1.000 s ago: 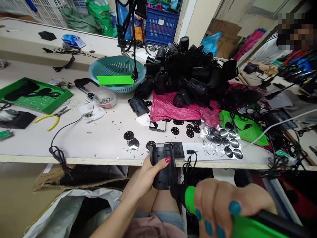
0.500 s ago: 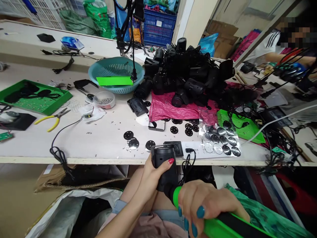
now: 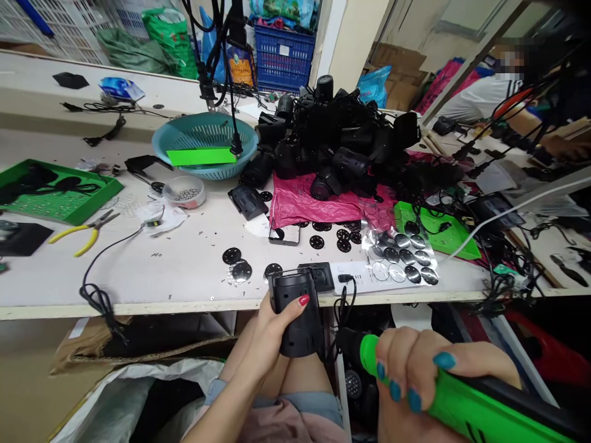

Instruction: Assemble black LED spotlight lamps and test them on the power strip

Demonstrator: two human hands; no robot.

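Note:
My left hand (image 3: 272, 329) is closed around a black cylindrical housing (image 3: 300, 326), its thumb on the near face, at the table's front edge. To the right, my right hand (image 3: 425, 369) grips a green and black power tool (image 3: 489, 403), whose black front end points left. A gap separates the tool's tip from the housing. Just behind the housing lies a black rectangular part (image 3: 318, 276) on the white table (image 3: 184, 271). Black discs (image 3: 241, 271) and small screws are scattered to its left.
A black pile of devices (image 3: 341, 129) rests on pink plastic (image 3: 295, 203). Behind stands a teal basket (image 3: 161, 138). Green trays (image 3: 87, 206) lie left and right, and pliers (image 3: 87, 237) at left. Cables hang overhead. A person (image 3: 480, 98) sits at back right.
The power tool in my right hand has moved right, away from the housing it was touching. My left hand still holds the housing, now more upright. The view has shifted slightly.

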